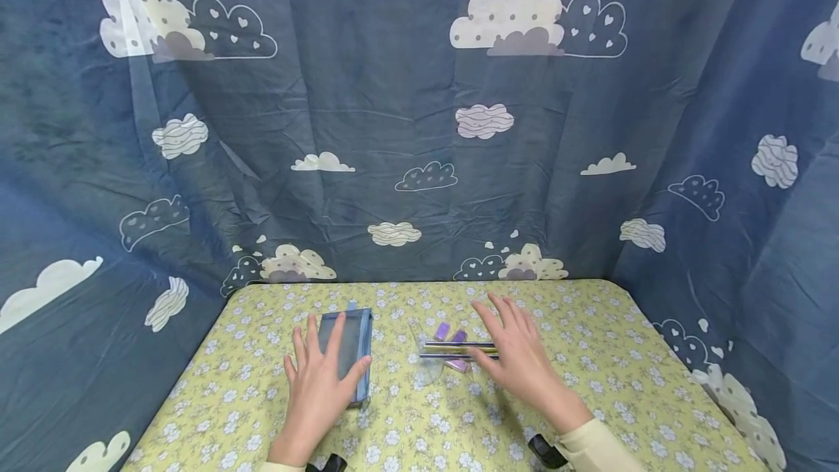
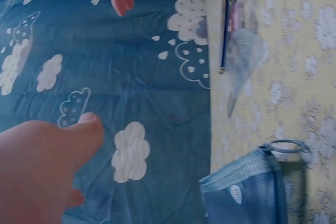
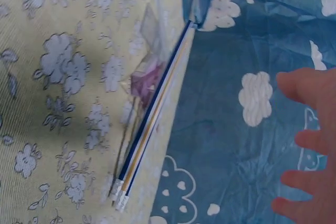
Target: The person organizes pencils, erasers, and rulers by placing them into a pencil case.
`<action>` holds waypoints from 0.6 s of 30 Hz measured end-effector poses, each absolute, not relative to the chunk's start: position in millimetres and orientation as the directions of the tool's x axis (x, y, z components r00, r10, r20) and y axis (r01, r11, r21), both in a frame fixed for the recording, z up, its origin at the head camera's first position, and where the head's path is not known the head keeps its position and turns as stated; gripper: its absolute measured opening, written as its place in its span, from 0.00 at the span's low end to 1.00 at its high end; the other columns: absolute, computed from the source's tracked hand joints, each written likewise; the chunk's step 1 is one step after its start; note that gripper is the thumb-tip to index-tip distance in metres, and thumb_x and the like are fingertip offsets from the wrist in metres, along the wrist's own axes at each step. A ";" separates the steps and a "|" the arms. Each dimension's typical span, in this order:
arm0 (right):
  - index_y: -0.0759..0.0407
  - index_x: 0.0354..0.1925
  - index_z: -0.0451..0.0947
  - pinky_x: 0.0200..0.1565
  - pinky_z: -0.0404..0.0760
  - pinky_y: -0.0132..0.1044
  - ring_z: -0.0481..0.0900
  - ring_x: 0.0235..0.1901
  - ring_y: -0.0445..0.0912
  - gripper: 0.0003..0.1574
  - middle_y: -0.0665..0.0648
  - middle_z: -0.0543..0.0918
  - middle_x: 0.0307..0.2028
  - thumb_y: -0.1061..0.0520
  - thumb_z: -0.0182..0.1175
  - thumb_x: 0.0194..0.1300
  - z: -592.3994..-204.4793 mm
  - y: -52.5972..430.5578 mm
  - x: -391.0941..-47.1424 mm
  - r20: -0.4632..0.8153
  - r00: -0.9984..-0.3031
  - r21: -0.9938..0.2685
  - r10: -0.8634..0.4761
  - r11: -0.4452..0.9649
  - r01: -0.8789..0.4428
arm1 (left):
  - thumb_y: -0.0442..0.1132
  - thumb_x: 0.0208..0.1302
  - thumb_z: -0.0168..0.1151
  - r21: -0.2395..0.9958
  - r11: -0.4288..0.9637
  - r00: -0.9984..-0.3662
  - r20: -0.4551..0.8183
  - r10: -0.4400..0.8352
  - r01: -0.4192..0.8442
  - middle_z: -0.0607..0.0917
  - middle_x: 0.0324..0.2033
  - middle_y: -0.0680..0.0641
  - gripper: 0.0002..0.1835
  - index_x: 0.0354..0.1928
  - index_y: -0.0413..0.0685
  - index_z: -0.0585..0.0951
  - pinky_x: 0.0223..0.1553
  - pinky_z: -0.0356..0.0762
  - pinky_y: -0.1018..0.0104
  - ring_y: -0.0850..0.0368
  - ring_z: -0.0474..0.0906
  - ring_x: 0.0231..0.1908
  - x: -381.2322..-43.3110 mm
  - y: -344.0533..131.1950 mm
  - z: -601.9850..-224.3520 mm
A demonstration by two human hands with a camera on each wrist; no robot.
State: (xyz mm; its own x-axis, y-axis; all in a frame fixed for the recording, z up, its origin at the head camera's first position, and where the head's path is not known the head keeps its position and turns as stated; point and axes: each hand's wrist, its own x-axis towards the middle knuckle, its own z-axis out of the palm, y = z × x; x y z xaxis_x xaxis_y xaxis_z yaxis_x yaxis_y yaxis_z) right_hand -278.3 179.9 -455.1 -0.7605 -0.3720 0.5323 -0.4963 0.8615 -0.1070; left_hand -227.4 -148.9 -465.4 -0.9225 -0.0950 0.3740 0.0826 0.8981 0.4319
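Note:
My left hand (image 1: 317, 388) is spread with its fingers apart over a blue mesh zip pouch (image 1: 354, 337). Whether it touches the pouch I cannot tell. In the left wrist view the pouch (image 2: 241, 198) shows its zip edge and a loop. Over the right ends of several blue and yellow pencils (image 1: 438, 344) hovers my right hand (image 1: 524, 363), fingers extended. The right wrist view shows a gap between that hand (image 3: 315, 145) and the pencils (image 3: 152, 114). Small purple pieces (image 1: 442, 330) and a clear set square (image 1: 429, 371) lie beneath and around the pencils.
A yellow flowered cloth (image 1: 406, 428) covers the table. Behind it and at both sides hangs a dark blue curtain (image 1: 393, 93) with cloud prints, close to the table's edges.

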 end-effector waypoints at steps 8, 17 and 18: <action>0.40 0.68 0.53 0.59 0.52 0.60 0.53 0.64 0.56 0.46 0.54 0.54 0.66 0.39 0.61 0.55 -461.6 179.7 -289.1 0.510 -0.721 -0.111 -0.469 0.795 -0.596 | 0.69 0.53 0.52 0.505 0.857 -0.914 0.388 -0.119 0.103 0.40 0.69 0.40 0.42 0.69 0.74 0.48 0.50 0.41 0.24 0.35 0.32 0.65 -240.4 -151.6 -472.1; 0.41 0.65 0.58 0.54 0.64 0.56 0.61 0.60 0.52 0.45 0.53 0.61 0.63 0.44 0.66 0.52 -480.6 182.9 -297.6 0.470 -0.688 -0.092 -0.553 0.744 -0.662 | 0.68 0.54 0.52 0.577 0.808 -0.915 0.380 -0.137 0.118 0.48 0.67 0.38 0.40 0.68 0.71 0.52 0.51 0.43 0.26 0.36 0.41 0.65 -254.2 -149.5 -485.1; 0.41 0.65 0.59 0.53 0.65 0.55 0.62 0.59 0.51 0.44 0.53 0.62 0.62 0.44 0.66 0.52 -481.7 182.8 -297.9 0.470 -0.686 -0.092 -0.556 0.742 -0.664 | 0.69 0.54 0.51 0.582 0.805 -0.916 0.377 -0.139 0.118 0.49 0.67 0.38 0.41 0.68 0.71 0.53 0.51 0.43 0.26 0.37 0.42 0.65 -255.5 -149.2 -486.6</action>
